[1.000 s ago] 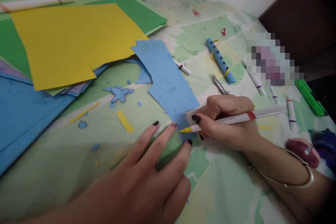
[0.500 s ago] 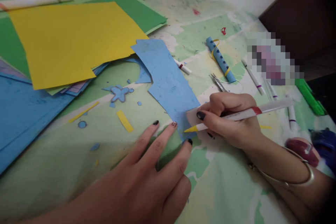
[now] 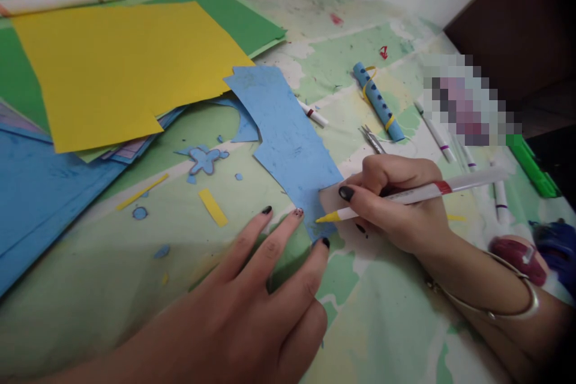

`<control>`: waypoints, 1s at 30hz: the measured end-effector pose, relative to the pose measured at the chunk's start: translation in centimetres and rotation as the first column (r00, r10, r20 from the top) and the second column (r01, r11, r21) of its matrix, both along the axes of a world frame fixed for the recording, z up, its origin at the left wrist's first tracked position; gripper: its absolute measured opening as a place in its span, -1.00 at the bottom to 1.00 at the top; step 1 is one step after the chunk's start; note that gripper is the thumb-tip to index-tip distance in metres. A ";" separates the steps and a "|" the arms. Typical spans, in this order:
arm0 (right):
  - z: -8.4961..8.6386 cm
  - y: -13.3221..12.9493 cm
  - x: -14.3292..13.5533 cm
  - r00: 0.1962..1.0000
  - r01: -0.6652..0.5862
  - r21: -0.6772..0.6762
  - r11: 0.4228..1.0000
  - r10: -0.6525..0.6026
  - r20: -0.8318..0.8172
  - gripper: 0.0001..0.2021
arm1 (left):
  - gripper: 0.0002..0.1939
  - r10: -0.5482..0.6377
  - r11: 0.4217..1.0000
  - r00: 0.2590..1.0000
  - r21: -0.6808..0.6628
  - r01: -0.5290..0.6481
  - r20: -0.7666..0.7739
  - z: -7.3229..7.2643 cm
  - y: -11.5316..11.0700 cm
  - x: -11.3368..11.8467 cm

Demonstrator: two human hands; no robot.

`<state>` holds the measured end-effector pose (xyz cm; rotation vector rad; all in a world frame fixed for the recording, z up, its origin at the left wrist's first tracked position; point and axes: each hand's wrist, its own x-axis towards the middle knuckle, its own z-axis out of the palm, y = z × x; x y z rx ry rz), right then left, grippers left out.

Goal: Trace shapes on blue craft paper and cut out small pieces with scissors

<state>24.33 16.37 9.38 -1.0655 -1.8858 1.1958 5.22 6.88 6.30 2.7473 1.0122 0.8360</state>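
My right hand (image 3: 400, 204) is closed round a white felt-tip marker (image 3: 420, 193) with a yellow tip and a red band. The marker's tip touches the lower end of a piece of blue paper (image 3: 288, 132), where faint yellowish marks show. My left hand (image 3: 261, 288) lies with its fingers spread; two fingertips rest at the lower edge of that paper. To the left of the blue paper lie a small blue flower-shaped cutout (image 3: 206, 160) with a dark outline, a blue dot (image 3: 140, 213) and a yellow strip (image 3: 213, 207).
A stack with a yellow sheet (image 3: 121, 72) and green, purple and blue sheets covers the left. Beyond my right hand lie scissors (image 3: 372, 139), a rolled blue paper tube (image 3: 378, 102) with yellow bands, several markers and a green object (image 3: 533, 168). A patterned cloth covers the table.
The marker's tip has shifted slightly up along the blue paper, and my right hand has tilted a little with it. My left hand stays in place.
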 end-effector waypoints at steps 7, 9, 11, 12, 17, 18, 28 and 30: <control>0.0 0.0 -0.2 1.000 0.002 0.043 0.999 -0.002 0.005 -0.64 | -0.81 0.011 1.000 1.000 0.000 -0.011 0.017 -0.1 0.0 0.0; 0.0 -0.1 -0.2 1.000 0.003 0.051 0.999 -0.003 0.013 -0.64 | -0.81 0.009 1.000 1.000 -0.004 -0.009 0.006 0.0 -0.1 0.0; -0.1 -0.1 -0.3 1.000 0.007 0.051 0.999 -0.008 0.004 -0.63 | -0.81 0.003 1.000 1.000 -0.007 -0.003 0.005 0.1 -0.1 0.0; -0.1 -0.1 -0.3 1.000 0.011 0.045 0.999 -0.011 -0.002 -0.63 | -0.81 0.005 1.000 1.000 -0.011 -0.005 0.009 0.1 -0.2 0.0; -0.1 0.0 -0.1 1.000 0.030 0.019 0.999 -0.030 0.000 -0.63 | -0.81 0.004 0.999 1.000 -0.033 -0.004 0.003 0.2 -0.2 0.1; 0.0 0.0 -0.1 1.000 0.028 0.016 0.999 -0.028 0.002 -0.63 | -0.81 0.008 0.999 1.000 -0.034 -0.007 0.003 0.2 -0.1 0.1; 0.4 0.1 0.0 0.999 -0.025 -0.011 1.000 0.025 0.020 -0.62 | -0.80 0.013 1.000 1.000 -0.028 -0.013 0.015 0.2 -0.1 0.0; 0.3 0.1 0.0 0.999 -0.029 -0.003 1.000 0.029 0.027 -0.62 | -0.81 0.011 1.000 1.000 -0.024 -0.011 0.014 0.2 0.0 0.1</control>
